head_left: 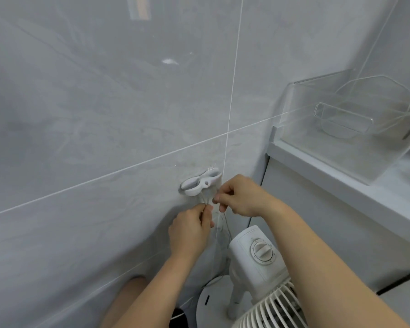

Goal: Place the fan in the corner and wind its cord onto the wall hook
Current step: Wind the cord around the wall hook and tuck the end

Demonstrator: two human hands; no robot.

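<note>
A white fan (258, 263) stands on the floor in the corner, its round base low and its control dial facing up. On the grey tiled wall above it is a white wall hook (200, 182). Thin white cord (225, 223) hangs from the hook in loops and runs down toward the fan. My left hand (191, 229) pinches the cord strands just below the hook. My right hand (240, 197) pinches the cord beside the hook, a little higher and to the right. The fingertips hide part of the cord.
A white ledge (341, 174) juts out at the right with a clear plastic container (355, 119) on it. The white cabinet side (317, 233) under it closes in the corner right of the fan. My knee (128, 301) is near the wall at bottom left.
</note>
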